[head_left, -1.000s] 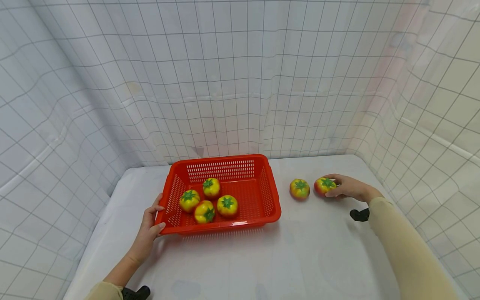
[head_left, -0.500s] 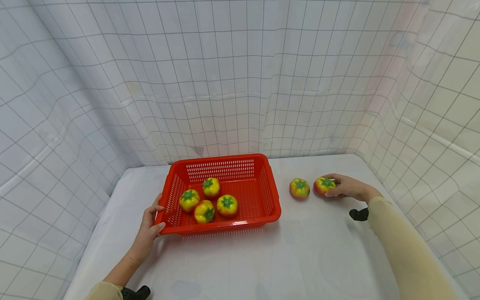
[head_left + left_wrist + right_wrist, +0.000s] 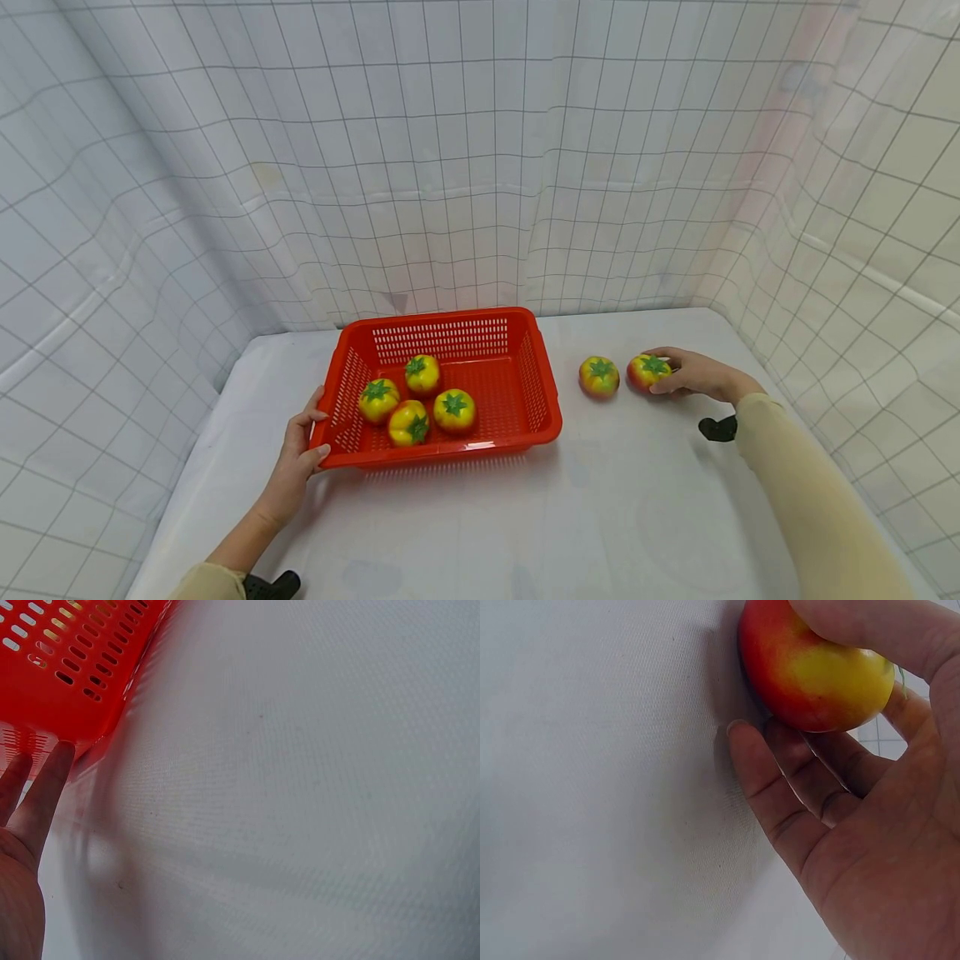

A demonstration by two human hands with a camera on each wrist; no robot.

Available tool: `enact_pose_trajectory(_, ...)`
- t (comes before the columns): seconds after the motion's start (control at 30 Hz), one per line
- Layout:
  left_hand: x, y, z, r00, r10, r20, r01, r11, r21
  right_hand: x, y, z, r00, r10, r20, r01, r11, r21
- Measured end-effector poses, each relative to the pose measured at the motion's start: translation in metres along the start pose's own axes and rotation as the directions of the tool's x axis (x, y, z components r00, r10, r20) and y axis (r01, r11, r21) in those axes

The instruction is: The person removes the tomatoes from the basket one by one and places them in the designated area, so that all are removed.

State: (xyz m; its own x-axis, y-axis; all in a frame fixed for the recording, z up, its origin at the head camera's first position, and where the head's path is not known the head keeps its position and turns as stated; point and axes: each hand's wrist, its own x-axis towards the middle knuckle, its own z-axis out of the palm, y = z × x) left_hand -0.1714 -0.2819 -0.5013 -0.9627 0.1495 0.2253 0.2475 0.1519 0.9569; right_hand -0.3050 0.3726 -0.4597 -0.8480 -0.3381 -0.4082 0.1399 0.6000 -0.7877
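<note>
A red plastic basket (image 3: 517,400) with slotted walls stands on the white table, holding several yellow-red tomato-like fruits (image 3: 454,412) with green star-shaped tops. My left hand (image 3: 288,479) grips its near left corner, thumb at the front rim and fingers at the left side. In the left wrist view two fingers (image 3: 46,787) reach up to the red wall (image 3: 52,697). Right of the basket, my right hand (image 3: 701,377) holds a red-and-yellow tomato-like fruit (image 3: 647,372) low at the table, thumb on the near side. The right wrist view shows the fruit (image 3: 817,675) between thumb and fingers.
Another such fruit (image 3: 599,378) sits between the basket and the right hand. White cloth with a dark grid (image 3: 450,167) hangs behind and along both sides of the white table (image 3: 480,533). A black wrist mount (image 3: 718,429) shows under the right sleeve.
</note>
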Motion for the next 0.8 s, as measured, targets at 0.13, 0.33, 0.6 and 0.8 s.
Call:
enact_pose_trajectory(0.13, 0.0001, 0.0003, 0.0, 1.0, 0.0, 0.0, 0.0, 1.0, 0.006, -0.0007, -0.0004, 0.0001, 1.0, -0.007, 0.003, 0.007, 1.0, 0.003)
enact_pose_trajectory(0.33, -0.0005, 0.0022, 0.0008, 1.0, -0.017, 0.002, 0.017, 1.0, 0.018, 0.0003, 0.0018, -0.0011, 1.0, -0.002, 0.003, 0.002, 1.0, 0.003)
enact_pose_trajectory(0.6, -0.0002, 0.0035, 0.0013, 1.0, -0.027, -0.001, 0.027, 1.0, 0.013, -0.0006, 0.0022, -0.001, 1.0, 0.003, 0.01, -0.003, 1.0, -0.023)
enact_pose_trajectory(0.8, 0.0003, 0.0037, 0.0016, 1.0, -0.023, -0.003, 0.024, 1.0, 0.007, -0.0055, 0.0016, -0.0035, 1.0, -0.002, 0.015, 0.002, 1.0, -0.015)
